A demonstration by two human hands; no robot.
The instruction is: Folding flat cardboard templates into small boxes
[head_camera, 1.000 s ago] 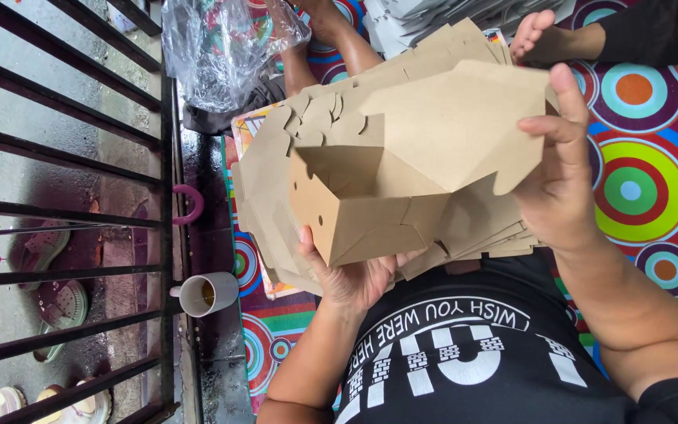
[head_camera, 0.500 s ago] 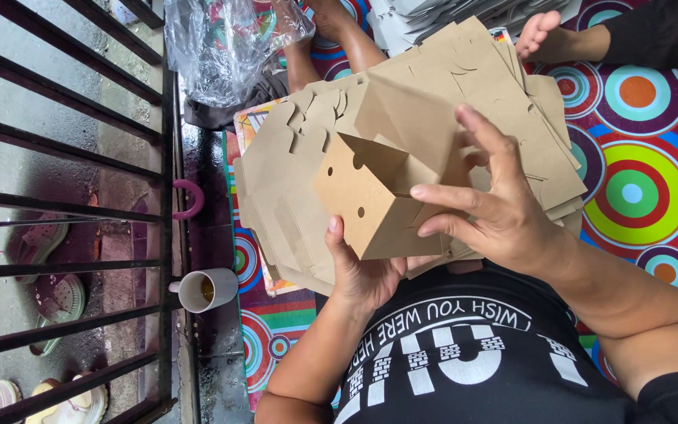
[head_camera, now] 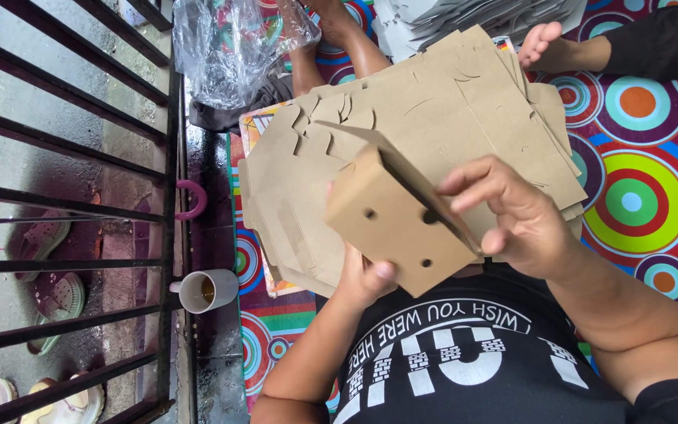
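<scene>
Compared with the earlier frames, the brown cardboard box has been turned so that a closed face with small round holes faces the camera, and the right hand has come down from the raised flap onto the box's upper edge. That hand's grip is narrow, fingertips pinching a panel edge. The left hand supports the box from beneath, thumb on the holed face, closed on it. Both hands touch the box, which is held in front of the chest with its long axis running diagonally across the view. Behind it lies a stack of flat die-cut cardboard blanks on a mat with coloured circles. A cup stands beside black railings; a clear plastic bag lies near another person's bare foot.
</scene>
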